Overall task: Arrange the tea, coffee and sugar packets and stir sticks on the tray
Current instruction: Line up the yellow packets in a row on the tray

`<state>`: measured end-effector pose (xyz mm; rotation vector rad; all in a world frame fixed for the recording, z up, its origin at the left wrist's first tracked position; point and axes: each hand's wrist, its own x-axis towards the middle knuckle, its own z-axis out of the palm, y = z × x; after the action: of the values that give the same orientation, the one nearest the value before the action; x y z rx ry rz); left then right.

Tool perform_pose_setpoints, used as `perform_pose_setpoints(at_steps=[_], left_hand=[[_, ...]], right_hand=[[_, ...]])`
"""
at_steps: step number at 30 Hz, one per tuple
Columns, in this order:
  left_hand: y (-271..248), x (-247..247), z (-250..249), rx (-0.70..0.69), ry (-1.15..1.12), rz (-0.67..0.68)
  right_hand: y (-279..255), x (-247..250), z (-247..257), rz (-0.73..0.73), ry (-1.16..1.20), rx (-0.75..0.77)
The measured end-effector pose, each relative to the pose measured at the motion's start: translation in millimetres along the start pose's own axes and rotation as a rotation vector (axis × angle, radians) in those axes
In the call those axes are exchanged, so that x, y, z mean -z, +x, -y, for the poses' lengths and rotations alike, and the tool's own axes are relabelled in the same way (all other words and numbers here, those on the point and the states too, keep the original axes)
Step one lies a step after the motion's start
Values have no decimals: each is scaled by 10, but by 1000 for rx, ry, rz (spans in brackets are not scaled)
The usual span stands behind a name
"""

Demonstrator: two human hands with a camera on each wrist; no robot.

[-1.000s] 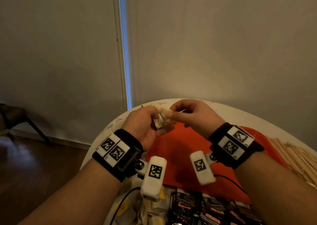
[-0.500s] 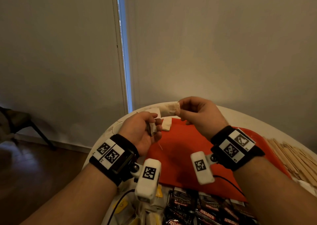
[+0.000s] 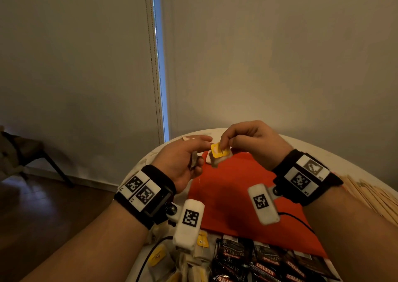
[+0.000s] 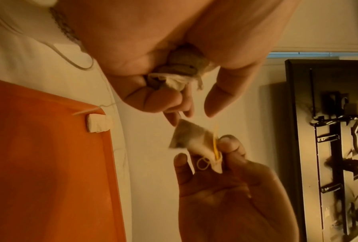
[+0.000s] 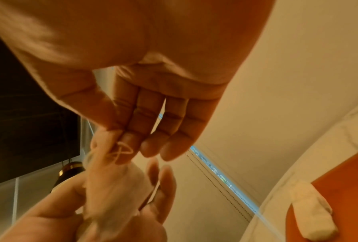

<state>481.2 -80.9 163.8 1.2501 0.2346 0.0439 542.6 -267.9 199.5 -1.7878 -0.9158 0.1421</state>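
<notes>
Right hand pinches a tea bag; left wrist view alone shows left hand gripping crumpled bags.

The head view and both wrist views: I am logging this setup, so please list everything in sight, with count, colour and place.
Tray: one, red-orange, on the table under the hands.
Table: one, white, round edge.
Tea bag with yellow tag: one, off-white, pinched in the right hand above the tray's far edge.
Bunched tea bags: count unclear, grey-white, held in the left hand.
Tea bag on tray: one, white, far corner.
Loose tea bags: several, yellow tags, near left of the tray.
Kopiko coffee packets: several, black and red, near edge.
Stir sticks: many, pale wood, right of the tray.
Chair: one, dark, far left.
Left hand: one.
Right hand: one.
</notes>
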Motion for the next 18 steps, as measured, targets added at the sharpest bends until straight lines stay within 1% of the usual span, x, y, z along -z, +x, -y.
perform_pose_setpoints(at_steps=[3, 5, 9, 12, 15, 17, 18], left_hand=[[-13, 6, 21, 3, 76, 79], [-14, 16, 30, -18, 119, 98], [8, 45, 38, -78, 119, 48], [31, 66, 37, -94, 98, 22], [60, 77, 30, -87, 62, 0], [90, 98, 30, -82, 34, -39], [103, 111, 30, -83, 28, -57]], right_hand=[[15, 12, -19, 10, 8, 8], [30, 7, -40, 15, 14, 1], [83, -16, -122, -40, 35, -112], [104, -52, -154, -80, 7, -177], [131, -50, -154, -188, -15, -167], [141, -33, -122, -238, -153, -141], [146, -30, -97, -232, -196, -139]])
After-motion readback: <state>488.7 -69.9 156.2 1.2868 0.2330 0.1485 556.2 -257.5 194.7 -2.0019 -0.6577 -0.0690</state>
